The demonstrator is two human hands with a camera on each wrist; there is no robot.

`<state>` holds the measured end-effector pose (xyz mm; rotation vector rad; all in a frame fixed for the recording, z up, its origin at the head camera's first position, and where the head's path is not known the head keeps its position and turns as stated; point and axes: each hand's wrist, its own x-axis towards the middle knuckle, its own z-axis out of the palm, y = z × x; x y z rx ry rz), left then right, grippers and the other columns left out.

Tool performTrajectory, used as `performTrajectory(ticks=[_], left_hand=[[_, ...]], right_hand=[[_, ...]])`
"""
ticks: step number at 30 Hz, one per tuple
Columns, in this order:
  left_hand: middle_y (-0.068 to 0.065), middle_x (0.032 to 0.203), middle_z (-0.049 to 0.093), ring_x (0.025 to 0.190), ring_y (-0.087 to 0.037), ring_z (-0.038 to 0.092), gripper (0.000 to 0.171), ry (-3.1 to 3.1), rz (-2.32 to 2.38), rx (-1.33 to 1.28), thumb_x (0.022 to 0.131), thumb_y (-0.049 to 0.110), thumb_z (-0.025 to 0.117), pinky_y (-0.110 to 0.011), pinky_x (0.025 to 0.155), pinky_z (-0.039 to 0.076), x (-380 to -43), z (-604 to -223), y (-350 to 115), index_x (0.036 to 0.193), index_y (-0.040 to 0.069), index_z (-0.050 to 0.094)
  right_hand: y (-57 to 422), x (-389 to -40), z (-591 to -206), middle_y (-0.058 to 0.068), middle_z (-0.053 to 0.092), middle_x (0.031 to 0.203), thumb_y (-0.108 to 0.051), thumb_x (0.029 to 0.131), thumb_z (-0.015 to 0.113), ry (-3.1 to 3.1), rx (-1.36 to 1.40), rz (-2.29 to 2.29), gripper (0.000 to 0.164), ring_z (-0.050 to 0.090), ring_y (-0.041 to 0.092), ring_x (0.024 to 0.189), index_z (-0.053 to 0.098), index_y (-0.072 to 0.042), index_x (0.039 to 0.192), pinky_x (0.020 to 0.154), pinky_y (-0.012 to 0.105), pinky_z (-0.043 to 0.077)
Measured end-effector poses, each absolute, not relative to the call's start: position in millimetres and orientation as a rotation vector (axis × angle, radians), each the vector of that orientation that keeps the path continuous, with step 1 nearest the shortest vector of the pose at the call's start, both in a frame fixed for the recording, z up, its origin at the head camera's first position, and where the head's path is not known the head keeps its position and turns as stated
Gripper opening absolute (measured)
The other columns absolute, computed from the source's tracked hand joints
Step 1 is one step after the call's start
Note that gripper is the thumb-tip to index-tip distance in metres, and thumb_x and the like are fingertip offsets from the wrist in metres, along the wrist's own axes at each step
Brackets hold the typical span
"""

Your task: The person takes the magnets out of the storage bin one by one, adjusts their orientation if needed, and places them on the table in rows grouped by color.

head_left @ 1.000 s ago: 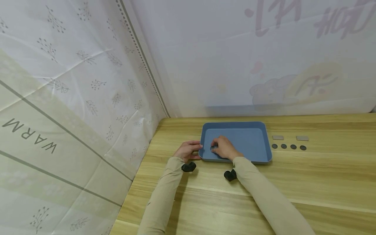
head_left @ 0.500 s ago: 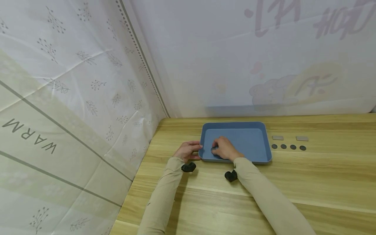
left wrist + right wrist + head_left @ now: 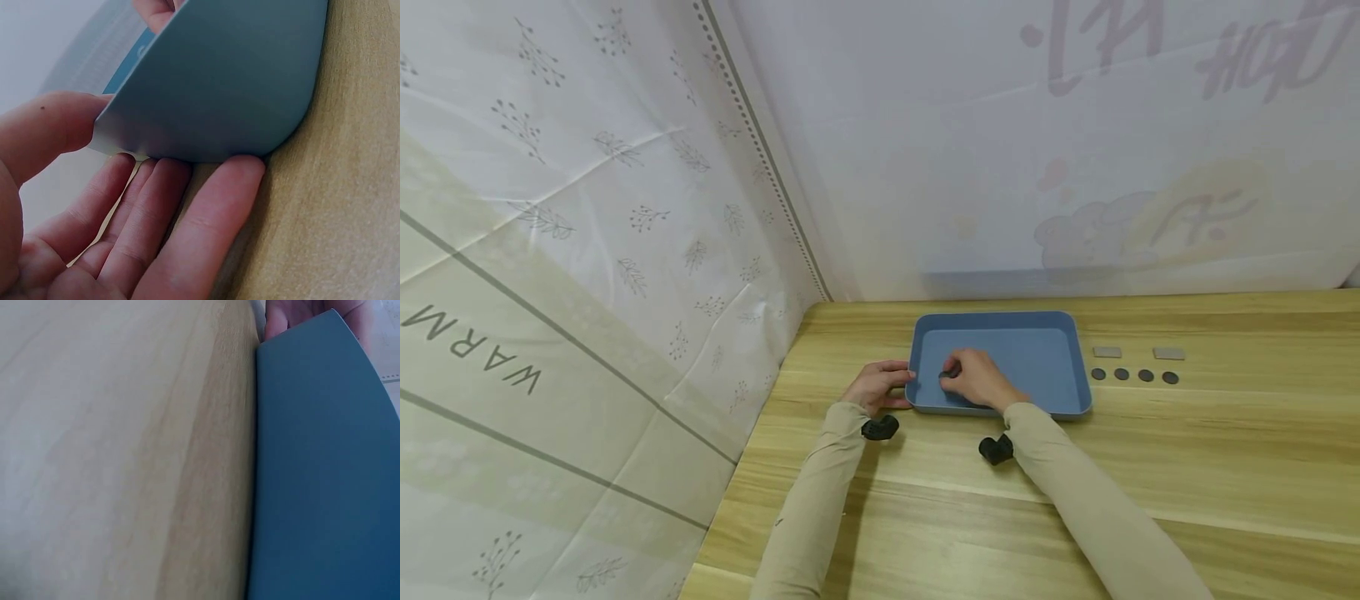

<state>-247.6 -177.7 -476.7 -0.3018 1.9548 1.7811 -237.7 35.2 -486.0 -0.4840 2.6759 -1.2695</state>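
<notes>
A shallow blue tray (image 3: 1037, 358) lies on the wooden table. My left hand (image 3: 880, 384) holds the tray's left end. In the left wrist view the thumb (image 3: 56, 125) laps over the rim, while the other fingertips press low against the outer wall. Inside the tray, towards its left end, my right hand (image 3: 981, 381) pinches a small dark disc (image 3: 951, 372) between thumb and fingers, close over the floor. The right wrist view shows only the tray's outer side wall (image 3: 319, 462), with the left hand at its far end; the right hand is hidden there.
Right of the tray, several dark round discs (image 3: 1122, 374) lie in a row. Behind them are two flat grey rectangular pieces (image 3: 1107, 352). A printed cloth (image 3: 880, 167) hangs along the table's back edge, and another on the left.
My right hand and wrist have shifted slightly right, and the dark disc has tipped up between its fingers. The left hand stays on the tray's end.
</notes>
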Motion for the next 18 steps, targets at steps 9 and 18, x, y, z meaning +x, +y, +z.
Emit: performTrajectory(ticks=[9, 18], left_hand=[[-0.013, 0.118, 0.063, 0.096, -0.019, 0.066, 0.044, 1.958, 1.774, -0.293, 0.089, 0.009, 0.068, -0.036, 0.072, 0.06, -248.1, -477.3, -177.8, 0.131, 0.002, 0.057], [-0.012, 0.117, 0.062, 0.096, -0.018, 0.064, 0.046, 1.973, 1.775, -0.295, 0.089, 0.009, 0.067, -0.038, 0.073, 0.06, -247.0, -476.6, -177.8, 0.133, 0.001, 0.055]], right_hand=[[46.5, -235.1, -489.1, 0.008, 0.066, 0.098, -0.018, 0.089, 0.067, 2.589, -0.446, -1.39, 0.02, 0.062, 0.02, 0.088, 0.065, -0.007, 0.105, 0.077, 0.037, 0.053], [64.6, -229.7, -488.6, 0.013, 0.064, 0.104, -0.014, 0.09, 0.064, 2.513, -0.409, -1.521, 0.024, 0.06, 0.024, 0.092, 0.063, -0.005, 0.112, 0.075, 0.036, 0.052]])
